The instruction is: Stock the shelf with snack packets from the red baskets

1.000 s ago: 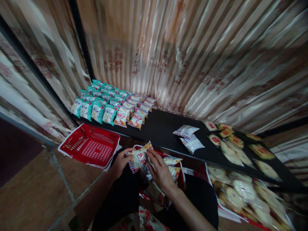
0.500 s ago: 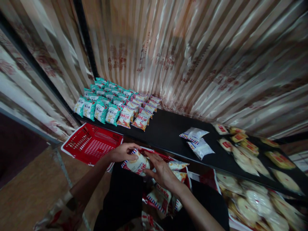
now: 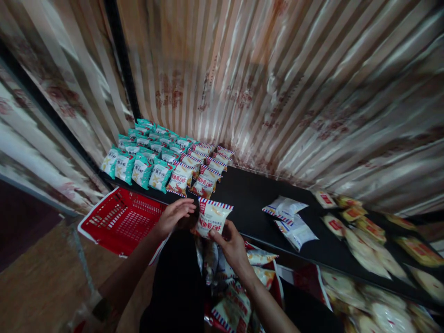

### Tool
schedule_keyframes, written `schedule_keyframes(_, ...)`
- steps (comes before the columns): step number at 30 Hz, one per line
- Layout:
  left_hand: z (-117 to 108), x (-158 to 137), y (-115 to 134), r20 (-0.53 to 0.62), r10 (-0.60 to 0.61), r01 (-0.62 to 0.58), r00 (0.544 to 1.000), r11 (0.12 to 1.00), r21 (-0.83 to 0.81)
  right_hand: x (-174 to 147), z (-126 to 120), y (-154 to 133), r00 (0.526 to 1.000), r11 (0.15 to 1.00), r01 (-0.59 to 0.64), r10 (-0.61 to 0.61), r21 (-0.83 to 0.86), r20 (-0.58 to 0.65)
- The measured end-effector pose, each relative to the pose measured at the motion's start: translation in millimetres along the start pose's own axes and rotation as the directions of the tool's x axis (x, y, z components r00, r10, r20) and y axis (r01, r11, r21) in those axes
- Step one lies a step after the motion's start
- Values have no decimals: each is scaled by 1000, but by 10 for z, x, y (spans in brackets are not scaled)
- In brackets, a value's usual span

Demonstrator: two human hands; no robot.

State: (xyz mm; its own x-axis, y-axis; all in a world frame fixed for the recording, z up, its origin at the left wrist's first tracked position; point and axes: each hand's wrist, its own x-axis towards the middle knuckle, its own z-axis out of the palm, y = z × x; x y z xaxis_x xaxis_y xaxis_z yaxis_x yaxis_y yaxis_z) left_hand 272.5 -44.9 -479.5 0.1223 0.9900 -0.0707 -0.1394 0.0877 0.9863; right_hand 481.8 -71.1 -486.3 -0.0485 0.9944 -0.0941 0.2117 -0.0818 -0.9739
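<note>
Just below centre, the left hand (image 3: pixel 174 216) has released the white, stripe-edged plastic packet (image 3: pixel 212 218) — fingers parted, empty — leaving the right hand (image 3: pixel 233 246) alone pinching it upright.

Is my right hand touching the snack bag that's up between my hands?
Touching. The head view shows the right hand gripping the snack bag, thumb over the bag's lower front.

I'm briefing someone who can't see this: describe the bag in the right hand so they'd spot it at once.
Find the long black shelf in front of the striped curtain. At its near edge, the right hand holds a white bag with red lettering and a red-and-blue striped top edge. Similar bags stand on the shelf, but this one alone is in a hand.
</note>
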Motion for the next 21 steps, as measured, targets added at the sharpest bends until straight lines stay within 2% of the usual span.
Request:
schedule_keyframes(2, 66, 10, -127, -117, 87, -79, 989, 994, 74, 149, 67, 22, 997, 998, 4, 0, 64, -73)
schedule_keyframes(4, 140, 2, -262, -245, 212, -157, 946, 961, 226, 300, 138, 47, 991, 996, 14, -2, 83, -136)
schedule_keyframes(6, 206, -14, -380, -295, 303, -185, 906, 911, 369, 446, 209, 69, 983, 997, 36, -24, 62, -181)
schedule_keyframes(11, 298, 25, -549, -245, 414, -219, 876, 797, 563, 757, 365, 113, 961, 991, 109, -124, -75, -247)
schedule_keyframes(14, 303, 131, -619, -254, 468, -215, 846, 738, 640, 888, 424, 154, 948, 975, 142, -184, -173, -261)
schedule_keyframes(18, 305, 270, -739, -228, 538, -213, 811, 636, 742, 981, 449, 220, 934, 929, 159, -251, -334, -254)
schedule_keyframes(21, 348, 332, -826, -200, 568, -219, 798, 583, 782, 997, 449, 259, 928, 903, 182, -288, -389, -236)
